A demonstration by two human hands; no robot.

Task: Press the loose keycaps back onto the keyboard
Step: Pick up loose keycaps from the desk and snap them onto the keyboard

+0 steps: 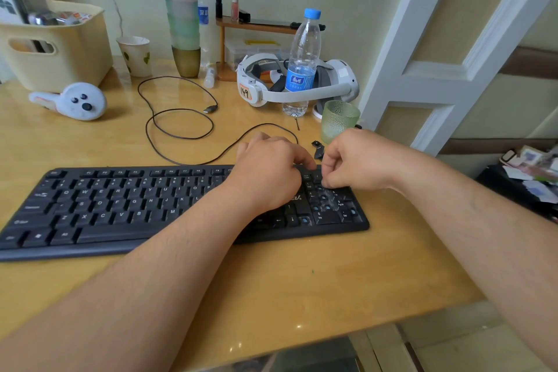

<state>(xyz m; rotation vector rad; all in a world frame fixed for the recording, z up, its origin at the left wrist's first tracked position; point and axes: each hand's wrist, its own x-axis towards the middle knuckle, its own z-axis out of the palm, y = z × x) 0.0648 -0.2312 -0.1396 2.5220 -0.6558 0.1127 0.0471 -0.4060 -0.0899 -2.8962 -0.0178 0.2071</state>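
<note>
A black keyboard (120, 205) lies across the wooden desk (302, 281). Its number pad at the right end has several bare switch sockets with blue stems (324, 208). My left hand (268, 172) rests on the keyboard's right part, fingers curled over the keys above the arrow block. My right hand (353, 160) hovers over the top of the number pad, fingertips pinched together and pressing down there; whether a keycap sits under them is hidden. Two loose black keycaps (317, 149) lie on the desk just behind the keyboard, between my hands.
Behind my hands stand a green textured glass (338, 121), a water bottle (303, 63) and a white headset (302, 81). The keyboard's cable (181, 118) loops over the desk. A white controller (75, 101), a beige bin (57, 45) and a paper cup (136, 56) are at the back left.
</note>
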